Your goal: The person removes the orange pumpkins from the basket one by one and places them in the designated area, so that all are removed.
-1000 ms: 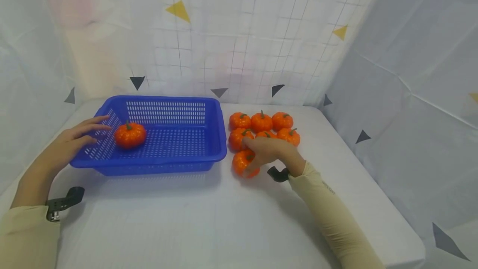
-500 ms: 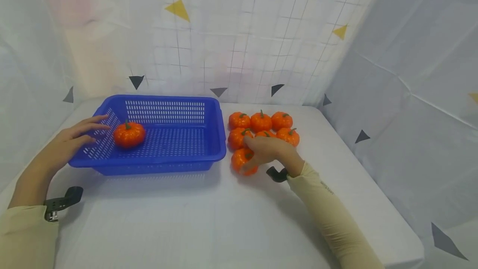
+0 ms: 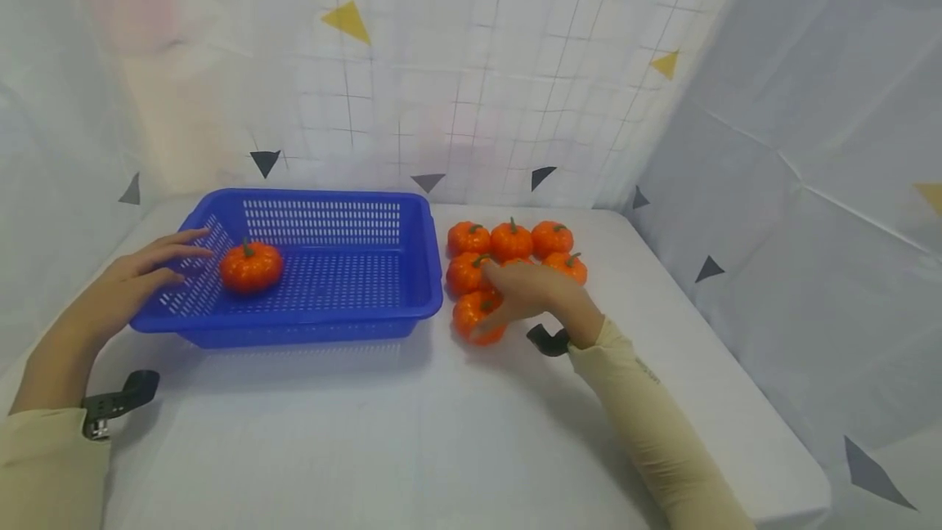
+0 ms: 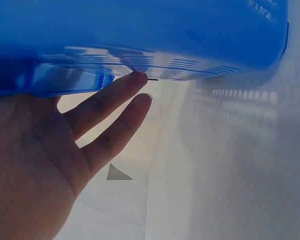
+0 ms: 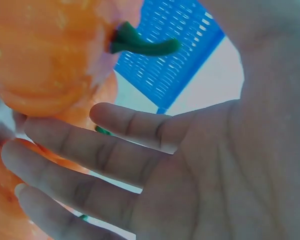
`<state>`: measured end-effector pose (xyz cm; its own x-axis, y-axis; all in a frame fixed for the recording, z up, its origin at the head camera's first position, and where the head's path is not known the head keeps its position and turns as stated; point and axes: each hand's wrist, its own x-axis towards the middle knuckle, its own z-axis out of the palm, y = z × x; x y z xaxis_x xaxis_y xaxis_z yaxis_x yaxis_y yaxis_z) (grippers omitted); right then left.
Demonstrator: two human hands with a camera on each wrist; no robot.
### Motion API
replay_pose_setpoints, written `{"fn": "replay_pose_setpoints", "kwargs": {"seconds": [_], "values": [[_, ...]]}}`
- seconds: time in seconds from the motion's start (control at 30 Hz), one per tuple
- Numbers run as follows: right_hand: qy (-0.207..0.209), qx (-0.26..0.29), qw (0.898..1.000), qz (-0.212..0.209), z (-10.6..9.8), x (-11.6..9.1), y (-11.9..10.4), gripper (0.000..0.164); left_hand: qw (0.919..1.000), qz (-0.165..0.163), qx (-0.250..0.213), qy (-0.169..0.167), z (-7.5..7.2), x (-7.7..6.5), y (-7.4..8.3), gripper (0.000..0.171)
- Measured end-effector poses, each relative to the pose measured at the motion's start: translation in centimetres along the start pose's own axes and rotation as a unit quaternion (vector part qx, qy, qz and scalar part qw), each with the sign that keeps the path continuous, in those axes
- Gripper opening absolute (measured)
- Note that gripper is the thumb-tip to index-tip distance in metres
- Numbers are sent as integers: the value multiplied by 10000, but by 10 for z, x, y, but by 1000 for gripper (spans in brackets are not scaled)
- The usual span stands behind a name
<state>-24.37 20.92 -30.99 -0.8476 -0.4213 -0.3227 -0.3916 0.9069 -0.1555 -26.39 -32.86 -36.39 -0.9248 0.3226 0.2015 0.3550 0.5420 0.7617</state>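
Observation:
My left hand (image 3: pixel 121 289) lies at the left end of a blue perforated plastic basket (image 3: pixel 294 317), its fingers extended by the rim. The left wrist view has straight fingers (image 4: pixel 110 135) close to the basket's wall; contact is hard to tell. Inside the basket, at its left, sits an orange toy pumpkin (image 3: pixel 251 268) with a green stem. My right hand (image 3: pixel 526 289) reaches over the front pumpkin (image 3: pixel 471 313) of a group right of the basket, thumb along its near side. The right wrist view shows those fingers (image 5: pixel 80 185) fairly straight among pumpkins, not curled round one.
Behind and beside my right hand stand several more orange pumpkins, among them a back-row one (image 3: pixel 511 242) and one at the right (image 3: pixel 567 268). A white cloth-covered table (image 3: pixel 353 440) lies under everything. Pale sheets with dark and yellow triangles hang at the back and sides.
The head view has shifted slightly, moving everything a little to the left in it. My right thumb has drawn back a little over the front pumpkin. My left hand keeps its place by the basket.

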Motion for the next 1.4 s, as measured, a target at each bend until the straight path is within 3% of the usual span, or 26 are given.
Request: {"fn": "replay_pose_setpoints", "kwargs": {"seconds": [0.47,0.73,0.87,1.0,1.13,1.23,1.4], "values": [[-82,344,9990,278,-7,-6,5,76,10000,-8,-29,-75,1,1,1,40],[318,276,9990,-127,-10,-13,9,64,9999,-60,-52,-129,3,5,5,41],[583,136,9981,-140,-15,-13,7,64,9998,-134,-45,-140,4,6,5,42],[841,161,9956,-367,-23,-13,-1,61,9999,-17,-71,-129,5,6,3,42],[1051,355,9910,-755,-34,-13,-13,53,9998,124,-32,-138,2,3,1,48],[1043,627,9882,-929,-44,-12,-23,53,9999,48,-16,-138,-1,0,0,54],[979,990,9863,-881,-56,-11,-36,56,9997,1,-51,-231,-4,-2,0,55]]}}
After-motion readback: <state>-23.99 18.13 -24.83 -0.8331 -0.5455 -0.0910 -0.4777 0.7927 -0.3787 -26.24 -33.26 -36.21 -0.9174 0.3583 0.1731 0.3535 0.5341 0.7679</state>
